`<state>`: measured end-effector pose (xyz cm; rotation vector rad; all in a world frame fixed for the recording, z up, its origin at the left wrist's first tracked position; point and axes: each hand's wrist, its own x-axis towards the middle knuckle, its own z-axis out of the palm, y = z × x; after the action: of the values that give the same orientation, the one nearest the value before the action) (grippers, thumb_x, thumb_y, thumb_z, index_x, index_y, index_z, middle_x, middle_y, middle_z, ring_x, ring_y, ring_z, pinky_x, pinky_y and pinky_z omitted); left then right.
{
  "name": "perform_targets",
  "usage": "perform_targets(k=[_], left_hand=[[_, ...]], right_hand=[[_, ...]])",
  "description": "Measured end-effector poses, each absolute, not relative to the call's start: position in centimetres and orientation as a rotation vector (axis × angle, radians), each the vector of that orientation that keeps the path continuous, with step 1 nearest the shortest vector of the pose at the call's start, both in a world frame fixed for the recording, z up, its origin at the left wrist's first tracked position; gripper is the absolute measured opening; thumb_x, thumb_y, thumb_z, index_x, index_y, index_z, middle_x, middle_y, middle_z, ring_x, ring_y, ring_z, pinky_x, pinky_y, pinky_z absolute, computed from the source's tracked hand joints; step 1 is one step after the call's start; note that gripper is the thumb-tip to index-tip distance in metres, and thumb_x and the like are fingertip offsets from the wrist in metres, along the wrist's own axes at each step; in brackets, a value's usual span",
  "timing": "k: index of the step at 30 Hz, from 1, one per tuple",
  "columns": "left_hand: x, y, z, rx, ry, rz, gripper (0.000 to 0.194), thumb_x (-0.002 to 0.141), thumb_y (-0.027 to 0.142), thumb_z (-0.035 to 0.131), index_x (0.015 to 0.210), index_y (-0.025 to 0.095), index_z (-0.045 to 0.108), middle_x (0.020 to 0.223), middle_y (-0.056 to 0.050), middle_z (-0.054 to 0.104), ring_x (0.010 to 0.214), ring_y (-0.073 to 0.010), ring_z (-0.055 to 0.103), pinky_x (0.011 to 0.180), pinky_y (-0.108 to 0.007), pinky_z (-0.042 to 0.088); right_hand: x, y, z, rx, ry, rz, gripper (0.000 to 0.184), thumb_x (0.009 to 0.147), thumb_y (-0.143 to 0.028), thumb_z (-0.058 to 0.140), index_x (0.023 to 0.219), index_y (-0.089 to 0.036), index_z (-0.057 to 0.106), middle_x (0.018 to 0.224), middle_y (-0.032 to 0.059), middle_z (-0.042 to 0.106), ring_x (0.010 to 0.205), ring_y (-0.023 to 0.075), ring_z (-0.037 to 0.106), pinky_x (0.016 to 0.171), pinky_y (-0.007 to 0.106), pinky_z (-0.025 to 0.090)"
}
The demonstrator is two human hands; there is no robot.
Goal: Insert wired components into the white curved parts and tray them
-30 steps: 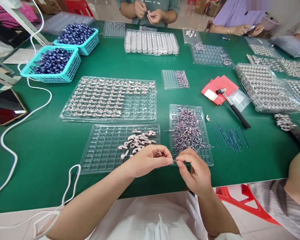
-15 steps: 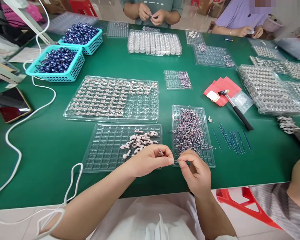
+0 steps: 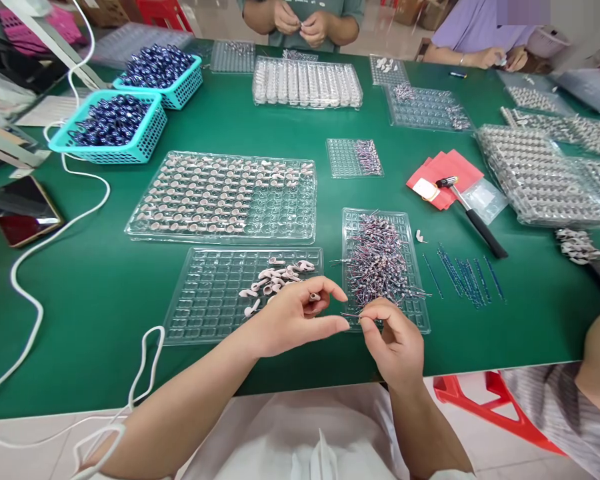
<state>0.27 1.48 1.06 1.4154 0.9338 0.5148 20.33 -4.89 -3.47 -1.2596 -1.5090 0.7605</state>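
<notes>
"One green table [image 3: 220, 130] fills most of the view, smooth and a little shiny. How is the room?"

"The floor [image 3: 15, 470] is pale and tiled. I see two red seats, one far at the left [image 3: 164, 15] and one at the lower right [image 3: 500, 410]. At least three other persons are around the table."

"And the hands?"

"The left hand [image 3: 293, 319] has its thumb and forefinger apart; its curled fingers hold one pale shell [image 3: 314, 297]. The right hand [image 3: 399, 341] pinches one thin wired piece [image 3: 351, 315], which points toward the left hand, over the near left corner of the narrow tray [image 3: 418, 313]."

"What can be counted?"

"Two turquoise baskets [image 3: 113, 153] with dark blue pieces, one phone [image 3: 23, 210], one hammer [image 3: 480, 227] partly upon red sheets [image 3: 455, 167], and one loose pale piece [image 3: 419, 236] on the table. About ten blue sticks [image 3: 473, 287] lie near it, but some overlap."

"And the heaps?"

"The wired heap [image 3: 377, 257] in the narrow tray and the shell heap [image 3: 283, 273] in the wide tray [image 3: 205, 293] are too tangled to count exactly."
</notes>
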Motion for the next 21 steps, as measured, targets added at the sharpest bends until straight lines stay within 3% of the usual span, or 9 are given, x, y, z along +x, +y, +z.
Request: perform_targets(k=[2, 6, 11, 21], left_hand=[[0.5, 1.0, 0.8, 1.636, 0.963, 0.577, 0.031, 0.08, 0.03, 0.074, 0.108, 0.02, 0.064, 0.068, 0.007, 0.042, 0.06, -0.0107, 0.039, 0.057, -0.023, 0.033], [1.2, 0.3, -0.1, 1.971, 0.925, 0.715, 0.011, 0.09, 0.022, 0.065, 0.098, 0.017, 0.071, 0.068, 0.002, 0.054, 0.065, -0.0127, 0.049, 0.06, -0.025, 0.036], [1.4, 0.2, -0.4, 2.094, 0.899, 0.79, 0.019, 0.094, 0.016, 0.055, 0.092, 0.016, 0.074, 0.062, 0.0, 0.053, 0.061, -0.0127, 0.05, 0.056, -0.024, 0.036], [1.1, 0.4, -0.2, 2.1, 0.888, 0.825, 0.018, 0.09, 0.014, 0.057, 0.087, 0.016, 0.074, 0.061, 0.001, 0.05, 0.059, -0.0123, 0.047, 0.055, -0.023, 0.036]], right_hand=[[20.3, -4.9, -3.4, -1.265, -1.535, 0.743, 0.011, 0.09, -0.014, 0.058, 0.086, -0.023, 0.062, 0.079, 0.0012, 0.064, 0.074, 0.016, 0.061, 0.068, 0.03, 0.049], [20.2, -4.9, -3.4, -1.265, -1.563, 0.726, 0.013, 0.089, -0.011, 0.058, 0.086, -0.023, 0.062, 0.079, 0.0004, 0.064, 0.074, 0.0146, 0.061, 0.068, 0.029, 0.049], [20.2, -4.9, -3.6, -1.265, -1.543, 0.758, 0.012, 0.089, -0.012, 0.058, 0.086, -0.023, 0.062, 0.078, 0.001, 0.064, 0.073, 0.0155, 0.061, 0.067, 0.03, 0.049], [20.2, -4.9, -3.7, -1.265, -1.509, 0.786, 0.009, 0.091, -0.018, 0.057, 0.085, -0.023, 0.062, 0.077, 0.0019, 0.064, 0.072, 0.0166, 0.062, 0.066, 0.032, 0.05]])
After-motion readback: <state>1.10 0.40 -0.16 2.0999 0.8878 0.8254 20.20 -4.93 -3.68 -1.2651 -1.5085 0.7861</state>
